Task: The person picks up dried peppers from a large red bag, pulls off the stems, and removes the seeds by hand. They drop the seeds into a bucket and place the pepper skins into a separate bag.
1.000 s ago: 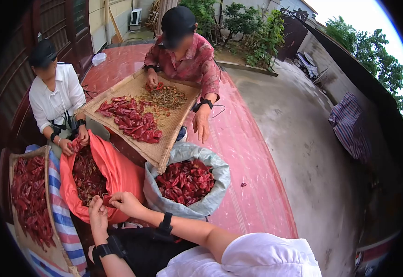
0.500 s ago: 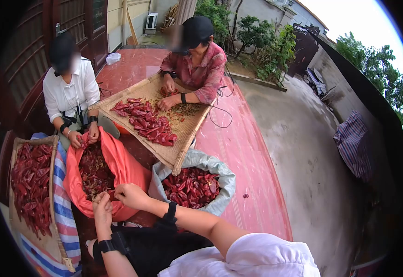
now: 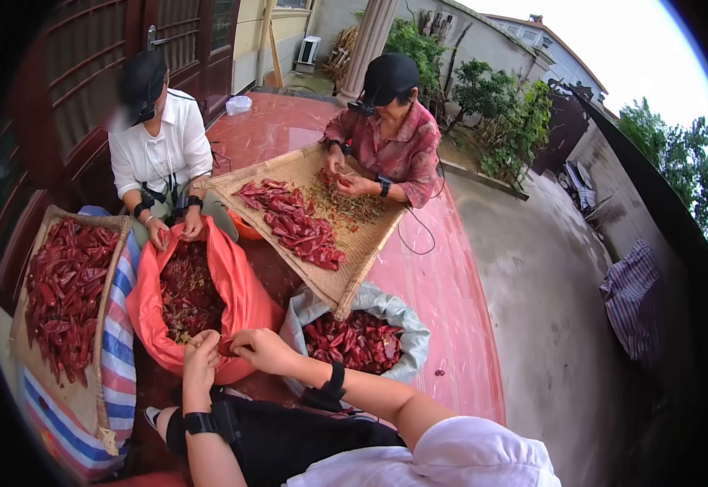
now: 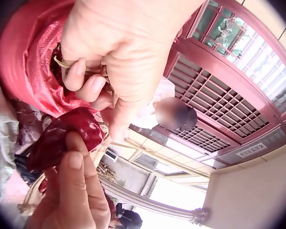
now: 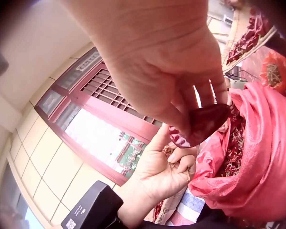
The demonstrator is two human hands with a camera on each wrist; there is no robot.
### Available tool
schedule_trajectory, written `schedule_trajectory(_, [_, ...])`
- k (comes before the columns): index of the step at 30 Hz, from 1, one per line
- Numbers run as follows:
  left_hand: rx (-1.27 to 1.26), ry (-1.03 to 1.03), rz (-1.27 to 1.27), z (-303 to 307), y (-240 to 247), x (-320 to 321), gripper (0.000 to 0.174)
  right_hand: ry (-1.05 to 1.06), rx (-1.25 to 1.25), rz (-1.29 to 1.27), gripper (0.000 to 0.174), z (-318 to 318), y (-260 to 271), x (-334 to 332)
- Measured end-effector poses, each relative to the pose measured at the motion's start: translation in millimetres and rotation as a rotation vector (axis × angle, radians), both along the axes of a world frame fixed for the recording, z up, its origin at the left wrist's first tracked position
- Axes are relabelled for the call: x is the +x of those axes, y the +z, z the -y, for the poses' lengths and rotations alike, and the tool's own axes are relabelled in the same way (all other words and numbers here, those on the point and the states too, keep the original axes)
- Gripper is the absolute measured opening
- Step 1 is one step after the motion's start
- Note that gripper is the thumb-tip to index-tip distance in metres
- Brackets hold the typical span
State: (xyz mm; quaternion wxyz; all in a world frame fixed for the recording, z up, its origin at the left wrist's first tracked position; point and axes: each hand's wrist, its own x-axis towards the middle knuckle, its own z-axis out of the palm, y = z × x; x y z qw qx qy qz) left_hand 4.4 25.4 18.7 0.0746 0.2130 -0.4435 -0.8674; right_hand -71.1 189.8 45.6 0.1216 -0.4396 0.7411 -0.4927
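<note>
In front of me, at the near edge of the red sack (image 3: 244, 284), my two hands work close together. My right hand (image 3: 265, 351) pinches a dark red dried chili (image 5: 207, 125) between thumb and fingers. It is glossy, with a pale, broken-looking end facing my left hand in the right wrist view. My left hand (image 3: 200, 357) has its fingers curled round several dry chili stems (image 5: 169, 151), which poke out between them. Inside the sack lie dried chilies mixed with stems (image 3: 187, 304).
A grey-white sack (image 3: 415, 333) of red chilies stands to the right. Beyond it, a person in a patterned shirt (image 3: 415, 150) works over a woven tray (image 3: 350, 280). Behind the red sack sits a person in white (image 3: 155, 154). At left, another chili tray (image 3: 25, 329) rests on striped cloth (image 3: 118, 349).
My head view has shifted, so the scene lies further right and lower. The person in the patterned shirt has brought an outstretched hand back over the tray. My hands stay by the red sack.
</note>
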Motion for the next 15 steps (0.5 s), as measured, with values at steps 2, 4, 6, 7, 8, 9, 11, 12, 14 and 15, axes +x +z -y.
schedule_trajectory(2, [-0.034,-0.014,0.05,-2.1,3.0,-1.5,0.013,-0.014,-0.017,-0.005,0.013,0.4,1.2,1.4])
schedule_trajectory(4, [-0.05,-0.022,0.045,-3.8,4.6,-2.7,0.013,-0.042,0.024,-0.037,0.013,0.9,2.7,0.7])
schedule_trajectory(6, [-0.069,-0.034,0.036,-3.5,5.9,-1.7,0.013,-0.048,0.008,-0.076,0.014,2.2,2.1,0.5])
schedule_trajectory(7, [-0.075,-0.04,0.04,-2.4,6.6,-1.1,0.014,-0.057,-0.007,-0.117,0.014,2.0,1.9,-0.8])
schedule_trajectory(8, [-0.081,-0.046,0.045,-1.8,6.2,-1.2,0.015,-0.064,-0.005,-0.117,0.014,1.8,1.7,-1.6])
schedule_trajectory(9, [-0.08,-0.052,0.046,-1.7,4.5,-1.9,0.015,-0.061,-0.017,-0.128,0.014,2.2,2.3,-1.6])
schedule_trajectory(11, [-0.136,-0.013,0.08,-1.3,1.7,-2.2,0.017,-0.058,-0.029,-0.136,0.014,1.3,4.1,-1.3])
schedule_trajectory(12, [-0.135,-0.015,0.081,-1.0,1.0,-2.0,0.017,-0.055,0.019,-0.103,0.014,-0.2,6.7,-1.1])
schedule_trajectory(14, [-0.332,-0.04,0.115,0.8,-0.7,-1.7,0.021,-0.052,0.067,-0.071,0.013,-1.2,6.7,-1.5])
schedule_trajectory(15, [-0.33,-0.041,0.113,1.8,-7.9,-3.7,0.021,-0.054,0.087,-0.07,0.013,-1.0,4.4,-2.5])
